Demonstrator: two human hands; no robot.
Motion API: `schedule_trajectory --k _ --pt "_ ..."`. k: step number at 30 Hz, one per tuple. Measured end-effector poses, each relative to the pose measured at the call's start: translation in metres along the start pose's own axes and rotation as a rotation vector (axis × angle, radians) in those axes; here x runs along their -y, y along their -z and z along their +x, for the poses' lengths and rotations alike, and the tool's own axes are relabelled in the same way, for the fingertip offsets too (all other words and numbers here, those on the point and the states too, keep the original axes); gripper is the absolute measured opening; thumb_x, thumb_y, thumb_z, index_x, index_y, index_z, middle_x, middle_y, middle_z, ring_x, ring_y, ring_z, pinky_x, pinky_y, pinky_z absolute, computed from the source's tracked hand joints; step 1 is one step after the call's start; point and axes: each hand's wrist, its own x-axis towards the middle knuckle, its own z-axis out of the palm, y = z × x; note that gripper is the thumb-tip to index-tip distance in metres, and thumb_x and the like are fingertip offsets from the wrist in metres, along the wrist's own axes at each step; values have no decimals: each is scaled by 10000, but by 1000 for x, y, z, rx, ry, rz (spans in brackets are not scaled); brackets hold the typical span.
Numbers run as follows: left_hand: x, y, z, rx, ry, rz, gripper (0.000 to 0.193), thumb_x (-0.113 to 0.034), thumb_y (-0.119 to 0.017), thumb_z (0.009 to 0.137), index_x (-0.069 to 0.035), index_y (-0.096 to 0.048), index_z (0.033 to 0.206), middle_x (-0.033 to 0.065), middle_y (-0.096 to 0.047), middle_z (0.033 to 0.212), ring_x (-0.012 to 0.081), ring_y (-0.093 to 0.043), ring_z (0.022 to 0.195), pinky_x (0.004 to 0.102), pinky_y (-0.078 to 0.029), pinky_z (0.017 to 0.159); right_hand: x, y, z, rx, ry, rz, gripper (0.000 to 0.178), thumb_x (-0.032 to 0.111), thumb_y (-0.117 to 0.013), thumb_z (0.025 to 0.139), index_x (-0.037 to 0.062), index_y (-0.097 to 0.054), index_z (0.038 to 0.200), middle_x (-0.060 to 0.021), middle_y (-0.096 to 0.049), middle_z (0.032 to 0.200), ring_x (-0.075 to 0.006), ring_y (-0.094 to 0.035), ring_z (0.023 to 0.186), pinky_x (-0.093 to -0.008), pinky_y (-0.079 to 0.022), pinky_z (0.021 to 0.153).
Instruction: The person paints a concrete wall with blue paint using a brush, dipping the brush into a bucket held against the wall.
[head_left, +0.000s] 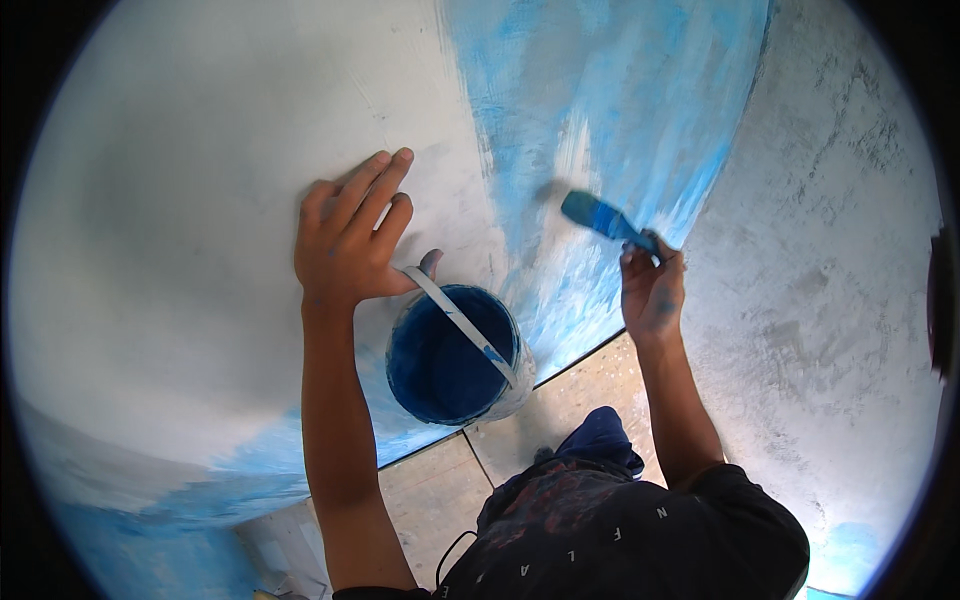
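Paintbrush [598, 215] in right hand [655, 290]

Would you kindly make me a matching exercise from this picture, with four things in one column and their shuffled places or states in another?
Things:
1. Left hand
2. Bucket
3. Right hand
4. Paintbrush

Places or states:
A. Gripping a blue-stained tool
B. Bristles toward the picture's upper left
C. Fingers spread over the pale part of the wall
D. Blue inside, hanging by a white handle

Right pairs: 1-C, 2-D, 3-A, 4-B
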Motion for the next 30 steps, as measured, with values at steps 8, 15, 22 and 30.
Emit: schedule_trajectory --k 8,15,22,30 --pt "0 -2 2 15 -22 -19 474 -594 -756 739 -127 -719 812 47 -704 1343 223 -588 1300 462 -429 1006 -18 -8 34 91 284 -249 155 120 -655 1009 1 -626 1103 -112 -672 997 -229 -716 899 -351 -575 888" --pt "1 -1 1 -3 -18 -16 455 -575 -748 744 -129 -708 821 48 -703 1340 224 -584 1301 455 -434 1004 -43 49 -3 -283 125 -400 166 114 -597 990 -12 -626 1094 -145 -670 1008 -248 -729 876 -367 -619 830" --pt "-4 -6 -2 20 -19 -1 412 -522 -761 722 -134 -701 848 41 -696 1354 216 -572 1319 442 -429 1013 0 -49 41 -19 380 -222 202 113 -614 995 -41 -627 1125 -150 -671 1027 -261 -728 872 -374 -597 893" --pt "-2 -7 4 -7 -56 5 447 -587 -706 768 -140 -692 779 37 -710 1332 216 -570 1295 426 -434 985 -59 59 -7 -368 59 -394 168 94 -579 979 -44 -640 1052 -155 -680 971 -253 -734 817 -382 -636 836"
